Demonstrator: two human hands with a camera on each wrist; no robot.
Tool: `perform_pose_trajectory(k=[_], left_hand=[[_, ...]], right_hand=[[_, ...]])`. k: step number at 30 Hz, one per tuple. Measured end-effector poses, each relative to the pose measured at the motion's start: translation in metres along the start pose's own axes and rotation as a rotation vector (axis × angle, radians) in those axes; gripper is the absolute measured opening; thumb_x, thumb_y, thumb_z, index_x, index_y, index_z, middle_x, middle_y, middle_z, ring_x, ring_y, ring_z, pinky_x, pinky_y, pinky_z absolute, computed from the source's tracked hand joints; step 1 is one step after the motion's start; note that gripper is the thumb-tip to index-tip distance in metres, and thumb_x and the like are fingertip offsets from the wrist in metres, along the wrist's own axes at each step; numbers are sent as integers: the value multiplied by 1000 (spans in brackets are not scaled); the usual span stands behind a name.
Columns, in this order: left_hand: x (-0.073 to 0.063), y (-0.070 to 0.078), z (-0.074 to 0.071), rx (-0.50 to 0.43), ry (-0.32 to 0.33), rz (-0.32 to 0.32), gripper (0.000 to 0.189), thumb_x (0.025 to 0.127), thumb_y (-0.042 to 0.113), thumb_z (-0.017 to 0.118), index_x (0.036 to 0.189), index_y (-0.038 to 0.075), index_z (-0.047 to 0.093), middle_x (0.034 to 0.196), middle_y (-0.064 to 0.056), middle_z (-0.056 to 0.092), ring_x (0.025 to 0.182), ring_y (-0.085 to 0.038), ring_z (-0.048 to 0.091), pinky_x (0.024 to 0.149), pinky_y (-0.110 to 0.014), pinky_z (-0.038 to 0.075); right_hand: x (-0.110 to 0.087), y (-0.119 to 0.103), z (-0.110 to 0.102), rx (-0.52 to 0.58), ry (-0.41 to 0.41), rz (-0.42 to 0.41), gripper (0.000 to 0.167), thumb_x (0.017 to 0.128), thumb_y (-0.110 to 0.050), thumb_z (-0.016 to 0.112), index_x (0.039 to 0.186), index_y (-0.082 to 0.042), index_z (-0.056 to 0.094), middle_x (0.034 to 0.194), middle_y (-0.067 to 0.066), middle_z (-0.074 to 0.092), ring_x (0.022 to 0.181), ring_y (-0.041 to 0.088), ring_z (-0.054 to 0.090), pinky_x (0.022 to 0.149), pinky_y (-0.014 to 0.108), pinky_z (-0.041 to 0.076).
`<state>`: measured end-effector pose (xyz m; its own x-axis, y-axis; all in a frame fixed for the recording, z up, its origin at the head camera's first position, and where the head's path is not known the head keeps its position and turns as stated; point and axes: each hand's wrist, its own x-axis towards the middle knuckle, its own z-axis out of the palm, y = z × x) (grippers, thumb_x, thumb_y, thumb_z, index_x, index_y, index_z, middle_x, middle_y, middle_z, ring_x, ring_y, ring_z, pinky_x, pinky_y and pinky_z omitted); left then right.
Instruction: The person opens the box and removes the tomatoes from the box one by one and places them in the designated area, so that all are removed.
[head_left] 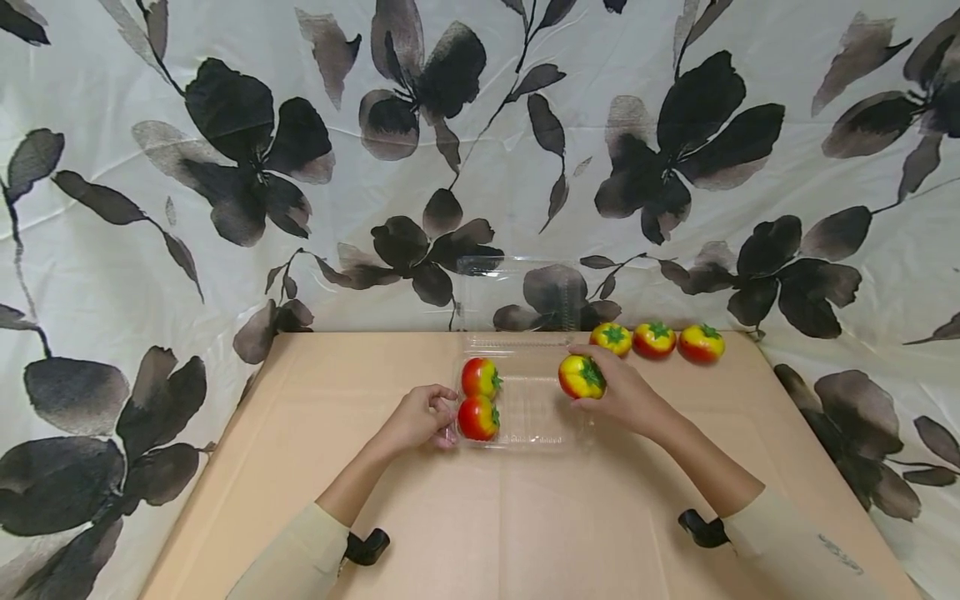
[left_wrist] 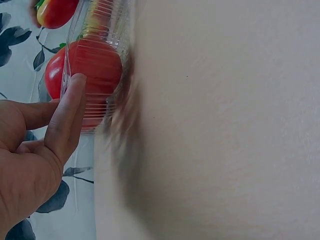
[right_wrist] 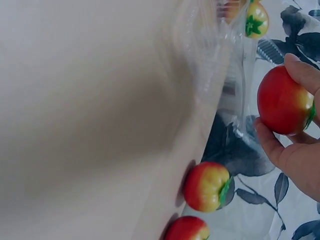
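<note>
Red-yellow fruit (head_left: 579, 377) gripped by right hand (head_left: 621, 395); left hand (head_left: 422, 416) pinches clear container (head_left: 531, 410), nine o'clock; tan table (head_left: 570, 517); floral cloth (head_left: 525, 175), twelve.

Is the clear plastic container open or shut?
The container is open: its lid is folded back, leaving the two red-and-yellow fruits inside uncovered.

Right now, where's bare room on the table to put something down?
There's bare tan tabletop left of the left hand, between the forearms, and right of the right forearm, nearer than the three lined-up fruits. Crowded: the clear box, two fruits inside, another fruit in the right hand at its right.
</note>
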<state>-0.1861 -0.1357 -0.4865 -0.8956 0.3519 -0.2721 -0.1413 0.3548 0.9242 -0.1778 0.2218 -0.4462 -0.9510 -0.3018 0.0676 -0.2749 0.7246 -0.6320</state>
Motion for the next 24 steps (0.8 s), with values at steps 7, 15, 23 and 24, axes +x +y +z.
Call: perform_pose_trajectory(k=[7,15,23,24], left_hand=[[0,1,1,7,5,1,34,96,-8,63,130,-9,58,86,-16,65,62,-23,73,60,-40,66],[-1,1,1,5,6,8,34,97,-10,60,130,-10,57,84,-15,64,62,-21,72,60,-40,67],[-2,2,0,2,-13,14,36,97,-8,61,132,-12,55,85,-17,65,62,-21,72,65,-48,67],[-2,2,0,1,-11,12,35,97,-8,61,132,-12,55,85,-17,65,61,-21,72,65,-49,66]], right_hand=[[-5,11,-7,-23,17,8,85,79,-19,91,149,-9,44,146,19,54,130,41,54,111,64,48],[-10,22,-18,-46,14,57,88,78,-19,92,148,-7,40,143,25,53,128,46,54,110,68,47],[-12,37,-31,-28,22,116,88,78,-26,93,144,-6,38,142,25,48,129,47,49,113,70,43],[-12,40,-32,-29,19,121,88,78,-26,92,145,-6,38,143,25,48,130,47,49,113,70,43]])
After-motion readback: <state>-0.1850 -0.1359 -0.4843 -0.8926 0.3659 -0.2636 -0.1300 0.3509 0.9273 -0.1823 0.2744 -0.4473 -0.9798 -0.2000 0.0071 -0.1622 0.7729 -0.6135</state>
